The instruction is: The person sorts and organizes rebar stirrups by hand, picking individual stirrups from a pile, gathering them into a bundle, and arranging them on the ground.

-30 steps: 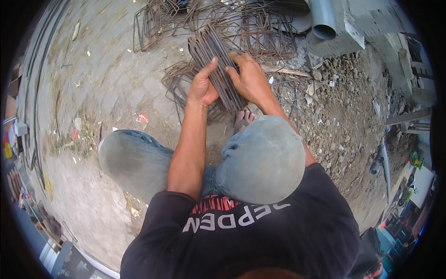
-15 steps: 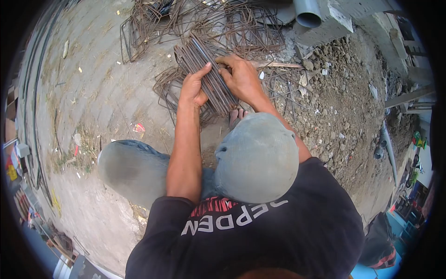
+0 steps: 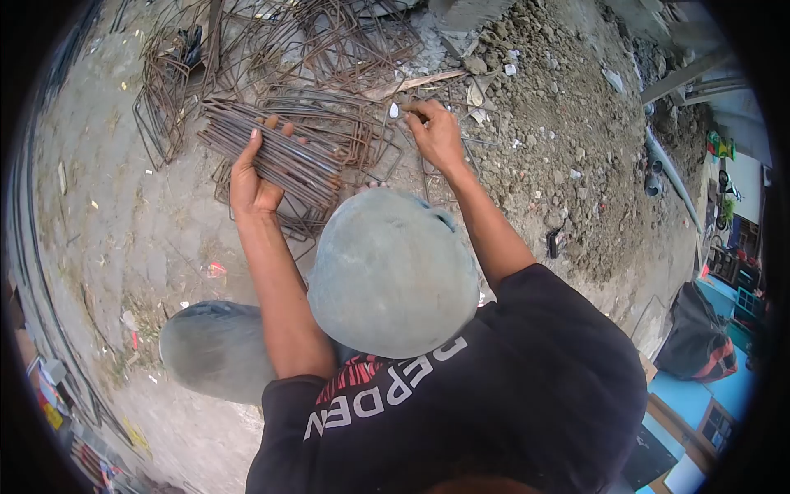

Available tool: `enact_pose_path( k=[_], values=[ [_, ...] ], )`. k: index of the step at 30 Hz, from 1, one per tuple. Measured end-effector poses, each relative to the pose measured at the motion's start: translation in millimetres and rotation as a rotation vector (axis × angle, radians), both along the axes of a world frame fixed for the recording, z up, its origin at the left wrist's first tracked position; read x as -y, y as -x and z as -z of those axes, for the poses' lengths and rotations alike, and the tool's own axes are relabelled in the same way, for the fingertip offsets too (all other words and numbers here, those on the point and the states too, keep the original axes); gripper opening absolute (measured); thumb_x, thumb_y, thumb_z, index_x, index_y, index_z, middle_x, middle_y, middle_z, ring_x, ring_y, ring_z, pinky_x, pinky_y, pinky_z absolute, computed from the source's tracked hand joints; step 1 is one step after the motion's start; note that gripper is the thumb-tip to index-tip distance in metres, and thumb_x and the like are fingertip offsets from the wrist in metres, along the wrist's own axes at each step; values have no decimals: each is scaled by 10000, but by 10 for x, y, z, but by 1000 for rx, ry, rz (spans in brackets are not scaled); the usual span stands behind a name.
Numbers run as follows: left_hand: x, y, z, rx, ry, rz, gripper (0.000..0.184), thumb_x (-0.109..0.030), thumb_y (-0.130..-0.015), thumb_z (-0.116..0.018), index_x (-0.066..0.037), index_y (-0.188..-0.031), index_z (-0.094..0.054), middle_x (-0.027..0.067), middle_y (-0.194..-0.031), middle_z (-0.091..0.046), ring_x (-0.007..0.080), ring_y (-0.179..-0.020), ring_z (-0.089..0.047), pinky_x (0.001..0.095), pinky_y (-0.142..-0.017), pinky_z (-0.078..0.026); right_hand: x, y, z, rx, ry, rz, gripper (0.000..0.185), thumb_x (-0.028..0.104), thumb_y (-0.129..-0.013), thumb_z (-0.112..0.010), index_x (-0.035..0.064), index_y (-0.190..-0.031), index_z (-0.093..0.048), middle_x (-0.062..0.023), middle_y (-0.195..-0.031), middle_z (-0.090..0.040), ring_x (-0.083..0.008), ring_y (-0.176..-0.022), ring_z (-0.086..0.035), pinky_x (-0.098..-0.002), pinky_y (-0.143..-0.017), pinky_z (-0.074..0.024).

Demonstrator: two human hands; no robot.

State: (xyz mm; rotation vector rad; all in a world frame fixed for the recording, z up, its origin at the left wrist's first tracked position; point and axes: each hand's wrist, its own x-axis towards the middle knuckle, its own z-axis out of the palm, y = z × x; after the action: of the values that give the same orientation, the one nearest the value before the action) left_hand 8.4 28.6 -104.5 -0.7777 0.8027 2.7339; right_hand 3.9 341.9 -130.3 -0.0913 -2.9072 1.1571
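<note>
My left hand (image 3: 257, 185) is wrapped round a bundle of bent rusty steel bars (image 3: 284, 152), thumb on top and fingertips showing between the bars. The bundle lies tilted above my left knee. To its right, my right hand (image 3: 436, 136) is apart from the bundle, with thumb and forefinger drawn together; whatever is between them, if anything, is too small to make out. Loose steel frames (image 3: 354, 115) lie just behind the bundle.
A tangle of bent wire frames (image 3: 288, 41) covers the ground ahead. Rubble and soil (image 3: 551, 123) spread to the right, with a wooden strip (image 3: 424, 83) near the frames. A dark bag (image 3: 695, 333) sits at the lower right.
The view has turned right. My right hand has left the bundle and moved right, while my left hand still holds the bars, now lying flatter across the view.
</note>
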Motion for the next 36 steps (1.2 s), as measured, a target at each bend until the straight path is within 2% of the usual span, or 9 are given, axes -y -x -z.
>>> enact_pose_path(
  k=[2, 8, 11, 14, 21, 24, 26, 32, 36],
  values=[
    [80, 5, -2, -24, -14, -27, 403, -177, -1019, -578, 34, -1356, -508, 164, -1344, -603, 350, -1242, -588, 612, -1009, -513, -569, -67, 367, 3, -255, 82, 254, 132, -885, -633, 81, -1110, -739, -174, -1068, -663, -361, -954, -646, -456, -841, -526],
    [208, 52, 88, -47, 20, -69, 420, -149, -1004, -599, 11, -1376, -489, 169, -1370, -589, 387, -1270, -565, 613, -1024, -501, -1185, -266, 663, -145, -708, -212, 436, 34, -826, -592, 110, -1253, -635, -136, -1217, -615, -344, -1153, -563, -456, -967, -475],
    [175, 30, 38, -29, 46, -83, 427, -150, -1005, -597, 19, -1380, -482, 170, -1372, -587, 386, -1275, -560, 610, -1030, -498, -1192, -235, 528, -44, -586, -171, 421, 50, -816, -613, 74, -1235, -589, -145, -1211, -588, -348, -1163, -550, -475, -995, -446],
    [164, 23, 15, -32, 45, -65, 439, -146, -1005, -595, 30, -1387, -470, 175, -1371, -585, 388, -1273, -560, 607, -1031, -499, -1076, -287, 358, 212, -722, -350, 351, 30, -818, -596, 41, -1168, -578, -142, -1246, -569, -336, -1191, -538, -464, -997, -438],
    [129, 14, 35, -15, 58, -46, 461, -167, -1019, -568, 58, -1404, -451, 186, -1377, -574, 373, -1264, -567, 594, -1033, -504, -1215, -260, 633, -105, -703, -218, 337, 93, -862, -574, 35, -1194, -559, -171, -1243, -574, -359, -1144, -579, -470, -1008, -432],
    [163, 69, 92, -14, 0, -5, 444, -159, -1016, -571, 51, -1392, -463, 187, -1373, -576, 374, -1262, -570, 596, -1033, -506, -1283, -213, 759, 167, -763, -312, 349, 69, -833, -597, 32, -1178, -559, -178, -1130, -593, -359, -1058, -613, -470, -977, -433],
    [126, 62, 30, -18, -6, -15, 426, -150, -1010, -579, 40, -1377, -476, 189, -1369, -579, 376, -1261, -571, 602, -1029, -507, -1307, -225, 726, 148, -714, -316, 306, 111, -878, -603, 28, -1169, -554, -161, -995, -618, -369, -972, -642, -490, -889, -477],
    [73, 46, -72, -8, 71, -44, 450, -181, -1018, -571, 38, -1399, -477, 162, -1382, -580, 352, -1291, -543, 582, -1067, -474, -1229, -179, 182, 119, -577, -381, 201, 210, -928, -635, 96, -1085, -687, -125, -949, -623, -354, -945, -654, -487, -761, -524],
    [92, 62, -22, -16, 70, -22, 433, -174, -1013, -578, 41, -1378, -490, 169, -1378, -578, 360, -1280, -554, 594, -1053, -483, -1121, 22, -669, 80, -630, -361, 184, 223, -942, -632, 99, -1019, -745, -118, -909, -659, -365, -863, -659, -474, -757, -529]
  ],
)
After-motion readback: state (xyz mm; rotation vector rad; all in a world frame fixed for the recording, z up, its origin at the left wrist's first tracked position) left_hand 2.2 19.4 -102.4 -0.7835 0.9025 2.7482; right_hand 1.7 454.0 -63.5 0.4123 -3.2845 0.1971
